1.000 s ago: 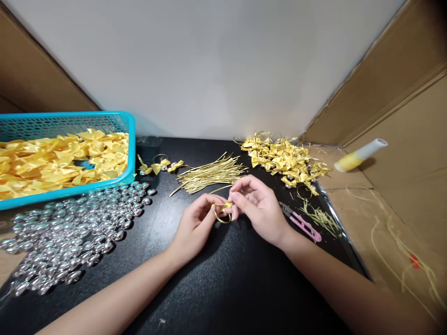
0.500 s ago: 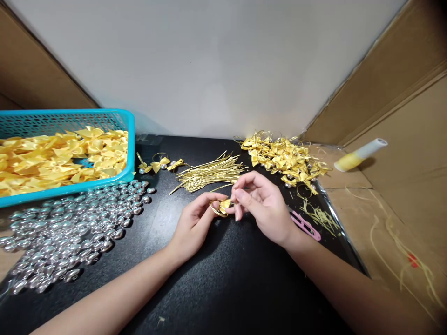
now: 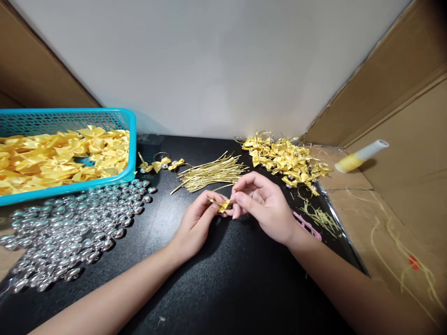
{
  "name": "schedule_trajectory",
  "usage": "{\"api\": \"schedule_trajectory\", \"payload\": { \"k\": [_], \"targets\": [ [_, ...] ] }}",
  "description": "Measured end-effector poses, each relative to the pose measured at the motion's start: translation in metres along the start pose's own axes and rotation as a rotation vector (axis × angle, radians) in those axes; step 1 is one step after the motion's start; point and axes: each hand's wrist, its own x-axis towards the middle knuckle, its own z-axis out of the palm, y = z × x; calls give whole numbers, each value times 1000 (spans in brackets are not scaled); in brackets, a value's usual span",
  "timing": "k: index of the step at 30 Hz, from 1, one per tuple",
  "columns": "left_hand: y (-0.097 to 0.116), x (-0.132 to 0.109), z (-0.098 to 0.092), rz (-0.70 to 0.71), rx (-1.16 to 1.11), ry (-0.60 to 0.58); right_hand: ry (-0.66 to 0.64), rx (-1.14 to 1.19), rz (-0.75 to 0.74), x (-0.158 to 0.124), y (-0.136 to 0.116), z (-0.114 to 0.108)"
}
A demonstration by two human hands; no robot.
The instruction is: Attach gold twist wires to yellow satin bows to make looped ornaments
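Note:
Between my two hands, over the middle of the black table, is a small gold ribbon bow with a gold cord. My left hand pinches it from the left between thumb and fingers. On the other side, my right hand has thumb and index finger pressed together at the bow's right end; what exactly lies in that pinch is too small to make out. Just behind the hands is a bundle of gold cords. Pink-handled scissors or snips lie partly hidden by my right wrist.
At left stands a blue basket of yellow bows, with many silver beads before it. Finished-looking bows with beads are heaped at back right. Cord trimmings lie near the right edge; a yellow-white tube is beyond.
The bow has turned in my fingers, and the cord loop that showed beside my left thumb now looks edge-on. My hands have barely shifted.

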Motion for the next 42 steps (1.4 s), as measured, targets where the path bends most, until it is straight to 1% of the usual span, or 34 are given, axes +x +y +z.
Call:
{"api": "schedule_trajectory", "payload": {
  "k": [5,10,14,20,26,42],
  "targets": [
    [3,2,0,-3,35,-15,-5,0,-1,2,-2,0],
    [5,1,0,-8,75,-36,47,10,-6,3,-3,-1],
    [5,1,0,-5,105,-51,53,25,-4,4,-4,-4],
    [4,1,1,13,98,-64,71,20,0,5,-5,-5],
    [5,2,1,0,96,-44,90,13,-25,5,-5,-8],
    [2,2,0,-21,86,-61,118,31,-91,8,-5,-14]
  ]
}}
